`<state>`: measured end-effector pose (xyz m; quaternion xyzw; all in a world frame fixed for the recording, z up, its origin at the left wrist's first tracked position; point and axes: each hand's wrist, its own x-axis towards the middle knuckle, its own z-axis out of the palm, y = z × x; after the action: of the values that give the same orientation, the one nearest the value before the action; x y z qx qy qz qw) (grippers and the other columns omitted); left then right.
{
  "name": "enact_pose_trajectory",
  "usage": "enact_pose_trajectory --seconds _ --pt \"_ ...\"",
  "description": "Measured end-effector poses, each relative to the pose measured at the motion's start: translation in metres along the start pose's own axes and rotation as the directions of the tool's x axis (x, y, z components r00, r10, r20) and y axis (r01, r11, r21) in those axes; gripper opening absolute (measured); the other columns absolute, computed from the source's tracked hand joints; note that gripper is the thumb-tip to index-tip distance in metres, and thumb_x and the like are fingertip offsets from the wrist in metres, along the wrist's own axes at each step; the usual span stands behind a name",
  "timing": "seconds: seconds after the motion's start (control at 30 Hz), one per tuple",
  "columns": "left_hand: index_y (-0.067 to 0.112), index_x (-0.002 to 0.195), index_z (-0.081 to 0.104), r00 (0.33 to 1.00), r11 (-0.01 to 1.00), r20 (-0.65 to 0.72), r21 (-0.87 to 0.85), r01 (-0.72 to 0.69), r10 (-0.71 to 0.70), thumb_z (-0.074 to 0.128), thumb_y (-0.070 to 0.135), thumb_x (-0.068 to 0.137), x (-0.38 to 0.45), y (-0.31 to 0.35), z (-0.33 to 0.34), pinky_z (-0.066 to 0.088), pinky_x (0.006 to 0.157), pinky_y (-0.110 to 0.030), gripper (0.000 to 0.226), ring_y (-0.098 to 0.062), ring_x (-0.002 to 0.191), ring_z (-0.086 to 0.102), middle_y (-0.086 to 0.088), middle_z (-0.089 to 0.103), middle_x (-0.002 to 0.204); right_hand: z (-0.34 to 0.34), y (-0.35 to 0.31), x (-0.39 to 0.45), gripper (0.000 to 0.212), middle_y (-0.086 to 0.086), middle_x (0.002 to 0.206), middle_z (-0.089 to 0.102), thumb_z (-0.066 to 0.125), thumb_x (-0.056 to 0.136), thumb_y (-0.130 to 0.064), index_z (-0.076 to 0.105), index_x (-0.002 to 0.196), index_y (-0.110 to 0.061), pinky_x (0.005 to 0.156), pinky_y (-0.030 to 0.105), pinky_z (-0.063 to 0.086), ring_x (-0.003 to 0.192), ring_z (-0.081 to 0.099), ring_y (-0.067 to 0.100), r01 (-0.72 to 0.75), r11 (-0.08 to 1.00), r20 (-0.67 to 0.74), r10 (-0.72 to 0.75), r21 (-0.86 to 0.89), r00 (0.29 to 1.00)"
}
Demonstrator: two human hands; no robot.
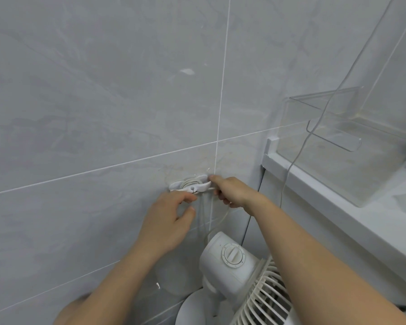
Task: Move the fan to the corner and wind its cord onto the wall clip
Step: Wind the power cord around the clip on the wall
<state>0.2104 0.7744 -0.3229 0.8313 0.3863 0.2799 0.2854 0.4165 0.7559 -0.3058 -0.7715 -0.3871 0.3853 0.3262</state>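
Fan [232, 256] sits in corner, below wall clip [189, 185]. Winding step: turns already on clip. My right hand [234, 191] pinches cord [222, 219] beside clip; left hand [169, 219] curled beneath, grip unclear. Next loop needs cord kept taut

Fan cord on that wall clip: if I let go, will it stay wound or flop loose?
Probably floppy: the cord sags in loose curves between the wall clip and the fan. It looks thin and smooth, so turns may slip off once the right hand releases it.
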Motion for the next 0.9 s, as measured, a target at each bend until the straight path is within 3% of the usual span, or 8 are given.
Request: enact_pose_trajectory --seconds 0.13,0.27,0.4,0.5,0.57,0.73,0.83,0.9 --pt "0.035 0.113 0.067 1.000 1.000 -0.026 0.002 0.011 -0.011 0.055 0.034 0.084 0.004 0.002 0.000 0.043 0.097 -0.028 0.031 -0.001 0.103 0.052 0.027 0.061 0.098 0.000 0.002 0.006 0.034 0.000 0.077 0.057 0.059 0.093 -0.042 0.068 0.081 -0.012 0.065 0.028 0.038 0.066 0.047 0.015 0.145 0.989 -0.074 -0.142 0.033 0.987" --pt "0.037 0.110 0.067 1.000 1.000 -0.020 0.005 0.002 -0.002 0.051 0.034 0.081 0.003 0.002 0.000 0.044 0.099 -0.032 0.033 -0.001 0.102 0.052 0.028 0.060 0.096 -0.002 0.003 0.011 0.010 -0.012 0.066 0.055 0.075 0.084 -0.021 0.067 0.081 -0.017 0.064 0.023 0.039 0.061 0.049 0.006 0.310 0.951 -0.247 -0.299 0.005 0.922" --pt "0.037 0.107 0.067 0.999 1.000 -0.030 0.028 -0.013 0.014 0.050 0.031 0.081 0.001 0.001 0.003 0.043 0.099 -0.038 0.031 -0.006 0.107 0.053 0.026 0.060 0.102 0.000 -0.004 0.007 0.005 -0.011 0.074 0.068 0.076 0.081 -0.025 0.071 0.083 -0.024 0.073 0.025 0.047 0.071 0.061 0.007 0.442 0.897 -0.292 -0.423 0.000 0.858" --pt "0.036 0.106 0.067 0.999 0.998 -0.041 0.066 -0.004 0.007 0.050 0.034 0.081 -0.001 0.005 0.008 0.039 0.099 -0.034 0.031 -0.008 0.115 0.050 0.021 0.061 0.116 0.000 -0.014 -0.006 0.035 -0.003 0.081 0.077 0.057 0.090 -0.047 0.079 0.089 -0.020 0.084 0.031 0.050 0.081 0.066 0.009 0.486 0.867 -0.165 -0.467 0.111 0.869" --pt "0.036 0.106 0.066 0.999 0.999 -0.048 0.047 0.004 -0.002 0.052 0.034 0.082 -0.002 0.009 0.009 0.039 0.097 -0.033 0.028 -0.008 0.114 0.049 0.023 0.060 0.115 -0.001 -0.020 -0.015 0.049 0.002 0.086 0.079 0.047 0.095 -0.052 0.081 0.094 -0.018 0.083 0.029 0.047 0.084 0.067 0.008 0.475 0.861 -0.097 -0.465 0.183 0.880" --pt "0.035 0.096 0.062 0.996 0.973 -0.021 -0.218 0.079 -0.086 0.061 0.021 0.089 -0.003 0.021 0.002 0.038 0.068 -0.025 0.016 0.001 0.070 0.055 0.019 0.063 0.090 -0.002 -0.023 -0.023 0.065 -0.003 0.098 0.079 0.032 0.091 -0.062 0.081 0.105 -0.023 0.085 0.029 0.043 0.083 0.060 0.003 0.428 0.880 -0.018 -0.434 0.207 0.901" --pt "0.042 0.105 0.064 0.994 0.941 0.081 -0.325 0.094 -0.071 0.061 0.024 0.090 -0.001 0.027 0.001 0.038 0.070 -0.021 0.023 0.005 0.081 0.057 0.014 0.065 0.099 -0.002 -0.026 -0.028 0.071 -0.002 0.105 0.078 0.027 0.091 -0.067 0.081 0.109 -0.024 0.087 0.029 0.041 0.084 0.062 -0.004 0.424 0.882 0.005 -0.434 0.208 0.901" --pt "0.044 0.111 0.065 0.991 0.934 0.120 -0.347 0.090 -0.051 0.062 0.026 0.090 0.000 0.026 0.002 0.037 0.071 -0.018 0.028 0.006 0.082 0.054 0.021 0.064 0.097 0.000 -0.027 -0.030 0.075 -0.001 0.107 0.077 0.025 0.091 -0.070 0.080 0.111 -0.023 0.089 0.030 0.041 0.092 0.063 0.000 0.425 0.882 0.021 -0.438 0.205 0.899"
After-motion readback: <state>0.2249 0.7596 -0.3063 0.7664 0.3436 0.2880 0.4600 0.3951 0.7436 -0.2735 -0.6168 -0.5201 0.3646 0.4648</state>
